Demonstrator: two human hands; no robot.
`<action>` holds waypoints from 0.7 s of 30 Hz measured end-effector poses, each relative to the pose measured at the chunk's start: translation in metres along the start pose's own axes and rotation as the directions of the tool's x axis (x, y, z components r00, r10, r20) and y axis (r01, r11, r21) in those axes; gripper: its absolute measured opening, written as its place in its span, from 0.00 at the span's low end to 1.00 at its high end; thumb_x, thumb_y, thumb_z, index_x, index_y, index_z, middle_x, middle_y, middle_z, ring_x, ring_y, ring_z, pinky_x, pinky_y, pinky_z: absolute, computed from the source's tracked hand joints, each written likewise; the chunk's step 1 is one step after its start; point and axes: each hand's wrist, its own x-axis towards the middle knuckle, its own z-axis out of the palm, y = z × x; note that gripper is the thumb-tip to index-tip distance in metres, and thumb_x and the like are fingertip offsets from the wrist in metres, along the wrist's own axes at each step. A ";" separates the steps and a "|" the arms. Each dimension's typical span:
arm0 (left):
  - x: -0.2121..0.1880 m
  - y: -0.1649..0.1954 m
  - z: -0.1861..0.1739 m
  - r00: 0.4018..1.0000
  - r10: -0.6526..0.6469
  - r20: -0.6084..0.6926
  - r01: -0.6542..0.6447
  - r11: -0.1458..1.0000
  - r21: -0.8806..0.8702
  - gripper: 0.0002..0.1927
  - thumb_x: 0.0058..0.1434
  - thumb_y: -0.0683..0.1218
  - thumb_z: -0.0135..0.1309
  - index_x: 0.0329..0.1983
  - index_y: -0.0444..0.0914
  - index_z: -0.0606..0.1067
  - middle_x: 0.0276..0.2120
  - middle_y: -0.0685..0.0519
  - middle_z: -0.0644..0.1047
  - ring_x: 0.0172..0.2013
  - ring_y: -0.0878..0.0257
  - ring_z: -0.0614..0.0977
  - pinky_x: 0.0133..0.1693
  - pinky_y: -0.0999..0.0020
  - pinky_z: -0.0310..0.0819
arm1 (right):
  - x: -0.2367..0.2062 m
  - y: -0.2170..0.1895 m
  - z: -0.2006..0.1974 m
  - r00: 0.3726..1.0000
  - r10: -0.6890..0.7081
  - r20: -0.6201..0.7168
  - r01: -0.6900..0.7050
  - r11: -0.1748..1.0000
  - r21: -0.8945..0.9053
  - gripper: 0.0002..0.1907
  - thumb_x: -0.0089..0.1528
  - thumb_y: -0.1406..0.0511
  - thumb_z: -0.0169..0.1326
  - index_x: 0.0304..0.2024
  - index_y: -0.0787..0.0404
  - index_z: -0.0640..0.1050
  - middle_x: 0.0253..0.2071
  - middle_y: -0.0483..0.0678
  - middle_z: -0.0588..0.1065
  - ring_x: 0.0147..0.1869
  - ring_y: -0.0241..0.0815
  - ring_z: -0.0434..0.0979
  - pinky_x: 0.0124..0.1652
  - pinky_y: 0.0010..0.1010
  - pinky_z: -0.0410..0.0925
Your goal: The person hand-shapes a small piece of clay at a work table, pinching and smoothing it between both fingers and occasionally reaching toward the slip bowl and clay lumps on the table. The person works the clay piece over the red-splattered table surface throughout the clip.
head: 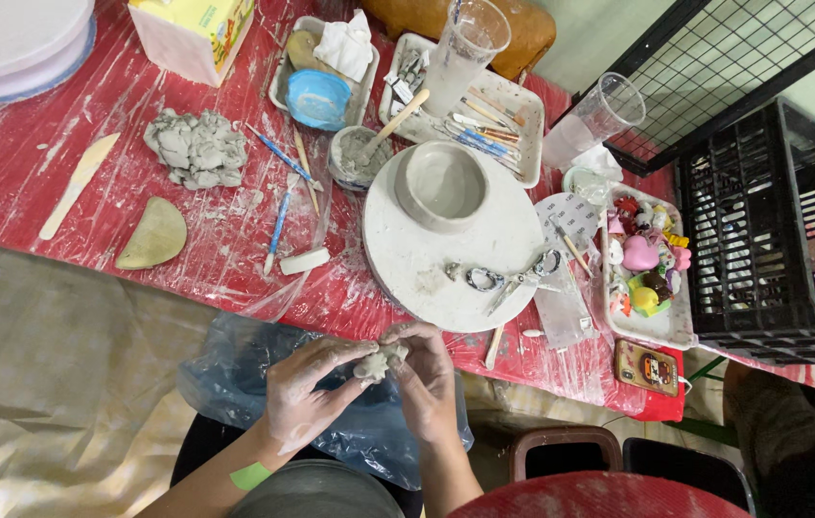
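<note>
2 hands pinch 1 small grey clay lump (376, 364) between them: left hand (307, 393) cups underneath for support, right hand (424, 377) fingers (400, 335) clamp its top. Beyond the fingers, a clay bowl (441, 184) sits on the turntable (427, 264), within reach on the bench (5, 163).

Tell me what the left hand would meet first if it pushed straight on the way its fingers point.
The left hand points right, into the small clay lump it pinches; directly behind that are the right hand's fingers. Depth looks shared, since both hands grip the same lump.
</note>
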 end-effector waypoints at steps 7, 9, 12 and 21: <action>0.001 -0.006 0.000 0.994 -0.107 -0.006 0.103 0.973 -0.207 0.23 0.51 0.34 0.69 0.51 0.33 0.77 0.44 0.49 0.83 0.43 0.62 0.87 0.45 0.70 0.87 | 0.005 -0.009 -0.001 0.995 0.097 0.012 -0.098 0.991 0.094 0.23 0.65 0.62 0.55 0.60 0.63 0.67 0.56 0.55 0.73 0.53 0.45 0.78 0.43 0.35 0.74; -0.002 -0.006 0.002 0.986 -0.168 0.005 0.162 0.944 -0.287 0.23 0.52 0.34 0.68 0.51 0.31 0.77 0.44 0.47 0.82 0.43 0.62 0.88 0.45 0.70 0.88 | 0.003 -0.006 -0.001 0.998 0.010 0.068 -0.005 0.997 -0.075 0.28 0.63 0.64 0.60 0.62 0.61 0.65 0.58 0.53 0.71 0.55 0.43 0.76 0.42 0.34 0.75; -0.005 -0.006 0.005 0.989 -0.148 0.007 0.143 0.943 -0.302 0.23 0.52 0.33 0.68 0.51 0.30 0.76 0.44 0.46 0.81 0.44 0.61 0.87 0.45 0.70 0.88 | 0.000 0.007 0.002 0.995 -0.098 -0.005 0.098 0.993 -0.068 0.26 0.68 0.66 0.61 0.64 0.64 0.65 0.56 0.56 0.73 0.52 0.44 0.76 0.44 0.35 0.74; -0.006 -0.007 0.007 0.981 -0.181 -0.070 0.167 0.970 -0.175 0.22 0.53 0.36 0.68 0.53 0.32 0.78 0.43 0.48 0.83 0.41 0.63 0.87 0.41 0.71 0.85 | -0.005 0.015 0.002 0.993 0.032 -0.114 -0.008 0.978 0.207 0.27 0.67 0.61 0.56 0.64 0.62 0.63 0.58 0.57 0.73 0.52 0.46 0.79 0.38 0.34 0.76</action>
